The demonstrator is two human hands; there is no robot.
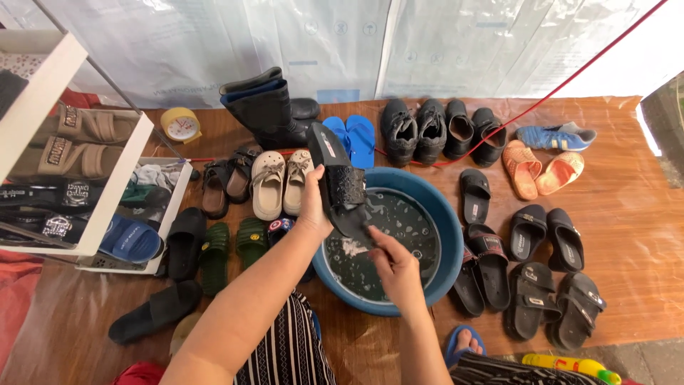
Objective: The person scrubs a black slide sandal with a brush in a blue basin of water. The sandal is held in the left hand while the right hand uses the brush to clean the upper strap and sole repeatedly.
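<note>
My left hand grips a black slide sandal by its side and holds it tilted over a round blue basin of dark soapy water. My right hand is closed around a small scrubbing tool that is mostly hidden in the fist, pressed at the sandal's lower end just above the water. White foam floats on the water near the sandal's tip.
Many shoes lie around the basin on the brown floor: black slides at right, orange sandals, blue flip-flops, black boots, cream clogs. A white shoe rack stands left. A yellow clock sits behind it.
</note>
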